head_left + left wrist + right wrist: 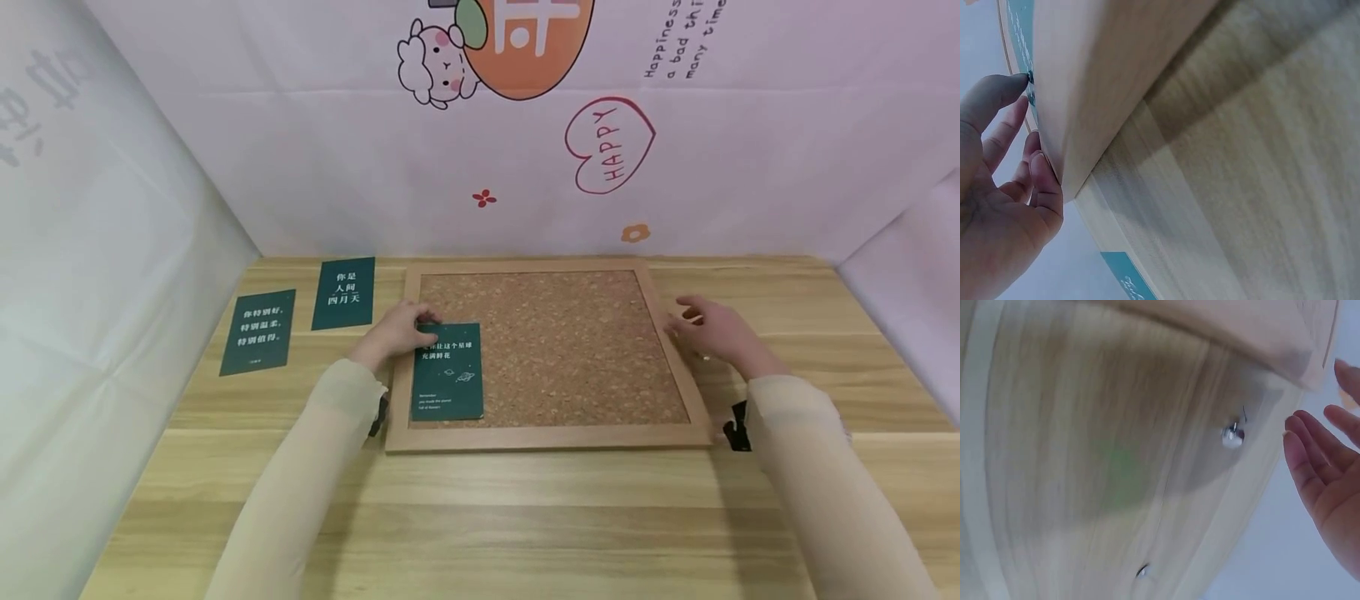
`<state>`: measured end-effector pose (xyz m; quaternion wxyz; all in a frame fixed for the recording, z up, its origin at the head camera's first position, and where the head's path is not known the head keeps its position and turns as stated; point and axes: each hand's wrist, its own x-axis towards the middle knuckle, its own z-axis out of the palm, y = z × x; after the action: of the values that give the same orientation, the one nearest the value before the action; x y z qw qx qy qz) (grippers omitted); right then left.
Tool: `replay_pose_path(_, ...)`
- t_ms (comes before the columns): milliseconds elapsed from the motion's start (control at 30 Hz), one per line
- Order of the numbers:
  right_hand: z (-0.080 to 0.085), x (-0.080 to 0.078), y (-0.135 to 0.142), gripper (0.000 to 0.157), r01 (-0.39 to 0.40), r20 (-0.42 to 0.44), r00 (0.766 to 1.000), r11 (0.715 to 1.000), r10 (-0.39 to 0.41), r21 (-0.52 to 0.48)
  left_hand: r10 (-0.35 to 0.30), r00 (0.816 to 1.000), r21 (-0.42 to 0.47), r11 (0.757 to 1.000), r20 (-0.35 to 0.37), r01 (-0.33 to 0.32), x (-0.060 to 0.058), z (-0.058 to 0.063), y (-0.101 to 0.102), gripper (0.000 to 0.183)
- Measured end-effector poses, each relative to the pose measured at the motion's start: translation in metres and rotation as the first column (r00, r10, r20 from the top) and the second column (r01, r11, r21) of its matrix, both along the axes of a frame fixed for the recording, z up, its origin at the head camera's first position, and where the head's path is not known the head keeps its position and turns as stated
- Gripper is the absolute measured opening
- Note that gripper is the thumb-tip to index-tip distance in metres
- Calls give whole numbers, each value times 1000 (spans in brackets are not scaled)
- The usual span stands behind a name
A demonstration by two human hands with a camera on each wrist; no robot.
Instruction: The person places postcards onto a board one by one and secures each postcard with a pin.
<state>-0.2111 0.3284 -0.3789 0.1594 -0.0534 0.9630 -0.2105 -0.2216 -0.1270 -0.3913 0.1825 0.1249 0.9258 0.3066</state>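
A corkboard [562, 350] with a light wooden frame lies flat on the table. On its lower left part is a dark green card [447, 383] with white writing and a small planet drawing. My left hand [397, 329] reaches over the frame's left side, its thumb at the card's upper left edge. In the left wrist view, the thumb tip touches a small dark spot on the card, too small to tell what it is. My right hand [716, 329] hovers by the frame's right side, fingers loosely bent, with nothing visible in them.
Two more green cards, one upright [343, 293] and one slightly tilted [258, 333], lie left of the board. Small shiny pins, one nearer the board [1232, 435] and one farther off [1142, 570], rest on the wooden table [525, 517]. White printed cloth walls [337, 167] enclose it.
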Motion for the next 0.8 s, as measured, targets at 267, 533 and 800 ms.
replay_pose_path(267, 0, 9, 28, 49, 57, -63, 996, 998, -57, -1, 2, 1000, 4, 1000, 11, -2, 2, 2, 0, 30)
replay_pose_path(533, 1, 20, 57, 50, 93, -26, 995, 995, -92, 29, 11, 999, 8, 1000, 32, -12, 3, 2, 0, 31)
replay_pose_path(800, 3, 33, 83, 52, 104, 22, 994, 992, -106, 69, 15, 999, 16, 1000, 32, -15, 1, 3, 0, 30)
